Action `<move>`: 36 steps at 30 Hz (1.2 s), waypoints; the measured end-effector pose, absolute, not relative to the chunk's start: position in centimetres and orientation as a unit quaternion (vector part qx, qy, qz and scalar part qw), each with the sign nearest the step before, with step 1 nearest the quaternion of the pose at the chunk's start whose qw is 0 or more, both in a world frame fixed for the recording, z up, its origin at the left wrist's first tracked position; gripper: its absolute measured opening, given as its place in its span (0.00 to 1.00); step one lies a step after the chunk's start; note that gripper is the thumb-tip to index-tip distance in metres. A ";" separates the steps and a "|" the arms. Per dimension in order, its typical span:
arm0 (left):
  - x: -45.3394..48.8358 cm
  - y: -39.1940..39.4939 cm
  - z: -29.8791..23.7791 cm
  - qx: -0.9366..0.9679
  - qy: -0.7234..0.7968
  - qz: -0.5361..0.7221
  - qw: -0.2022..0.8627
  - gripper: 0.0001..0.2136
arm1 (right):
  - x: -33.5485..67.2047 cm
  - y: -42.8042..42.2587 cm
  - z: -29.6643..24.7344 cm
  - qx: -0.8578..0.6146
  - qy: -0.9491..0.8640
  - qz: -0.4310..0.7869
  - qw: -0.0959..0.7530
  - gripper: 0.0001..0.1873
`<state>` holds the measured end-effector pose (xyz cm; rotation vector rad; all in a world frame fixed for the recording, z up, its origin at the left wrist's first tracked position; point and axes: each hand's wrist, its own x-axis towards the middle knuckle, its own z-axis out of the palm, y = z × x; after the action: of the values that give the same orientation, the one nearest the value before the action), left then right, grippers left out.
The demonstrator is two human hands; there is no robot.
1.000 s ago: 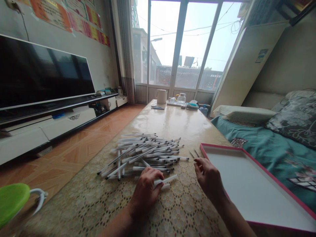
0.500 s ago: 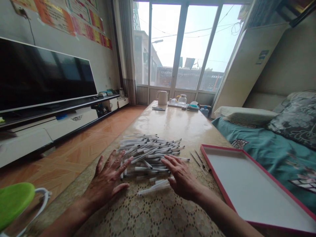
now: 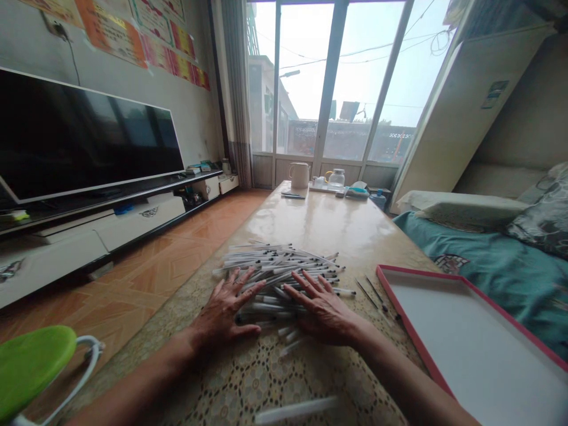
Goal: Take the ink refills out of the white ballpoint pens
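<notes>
A heap of white, pen-like tubes with dark ends (image 3: pixel 275 258) lies across the near half of the table. My left hand (image 3: pixel 228 307) rests on the left side of the heap, palm down with fingers spread. On the right side, my right hand (image 3: pixel 326 310) also lies flat over the tubes, fingers stretched out. Neither hand grips anything. Some tubes under the palms are hidden. One loose white tube (image 3: pixel 296 409), blurred, lies apart from the heap at the bottom of the view. Two thin dark pointed sticks (image 3: pixel 373 294) lie right of the heap.
A shallow white box with a pink rim (image 3: pixel 426 272) sits at the right table edge. A kettle (image 3: pixel 299 175), a glass pot (image 3: pixel 336 178) and a tissue pack (image 3: pixel 356 189) stand at the far end. A green stool (image 3: pixel 38 367) is at lower left.
My hands have come closer together over the heap, the left one moving right. A loose tube now lies nearer me, at the bottom of the view. The camera has turned slightly left.
</notes>
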<state>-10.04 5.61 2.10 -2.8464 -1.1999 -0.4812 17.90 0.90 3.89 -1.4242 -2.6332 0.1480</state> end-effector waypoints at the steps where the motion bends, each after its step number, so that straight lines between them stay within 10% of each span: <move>1: -9.9 5.9 2.1 -0.913 -0.377 -0.156 0.005 0.37 | 18.1 0.9 3.7 -0.474 -0.876 0.043 0.074 0.39; 32: -6.4 12.6 3.6 -0.945 -0.285 -0.159 0.011 0.43 | 20.6 4.8 2.3 -0.535 -0.836 -0.014 0.120 0.37; 36: -6.9 6.5 4.0 -0.936 -0.277 -0.215 0.005 0.27 | 21.2 2.6 2.6 -0.525 -0.831 -0.030 0.183 0.37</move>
<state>-6.94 6.50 3.96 -2.9326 -0.8674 -0.6742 21.15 2.58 2.59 -1.4814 -2.3435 -0.0852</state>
